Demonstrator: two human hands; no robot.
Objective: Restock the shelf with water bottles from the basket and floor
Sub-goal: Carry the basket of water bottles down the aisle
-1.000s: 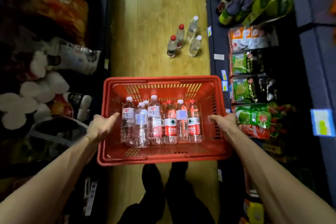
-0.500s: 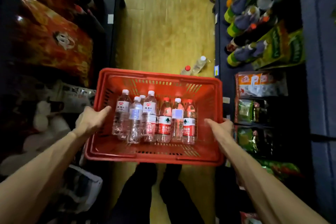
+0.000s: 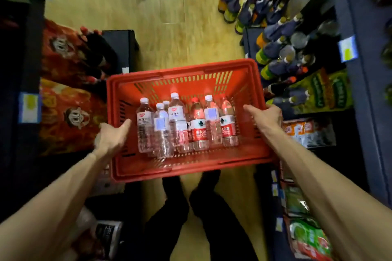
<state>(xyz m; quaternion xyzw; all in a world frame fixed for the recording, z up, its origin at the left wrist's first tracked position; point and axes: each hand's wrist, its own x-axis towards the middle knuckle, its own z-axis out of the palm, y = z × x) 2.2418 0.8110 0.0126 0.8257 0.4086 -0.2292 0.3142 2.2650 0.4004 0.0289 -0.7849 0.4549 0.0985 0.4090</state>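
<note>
I hold a red plastic basket (image 3: 182,170) in front of me, above the wooden floor. My left hand (image 3: 110,136) grips its left rim and my right hand (image 3: 266,117) grips its right rim. Inside stand several clear water bottles (image 3: 178,125), some with white caps and pale labels on the left, some with red caps and red labels (image 3: 198,127) on the right. The loose bottles on the floor are out of view.
A dark shelf on the right (image 3: 360,82) carries dark drink bottles (image 3: 277,48), green packs (image 3: 322,91) and snack bags (image 3: 307,131). On the left are red packages (image 3: 65,112) and a black shelf end (image 3: 121,48). Wooden aisle floor (image 3: 152,17) runs ahead; my feet (image 3: 191,203) are below the basket.
The view has moved forward along the aisle with the basket. The loose bottles on the floor have dropped out of sight behind the basket. Both hands keep the same grip.
</note>
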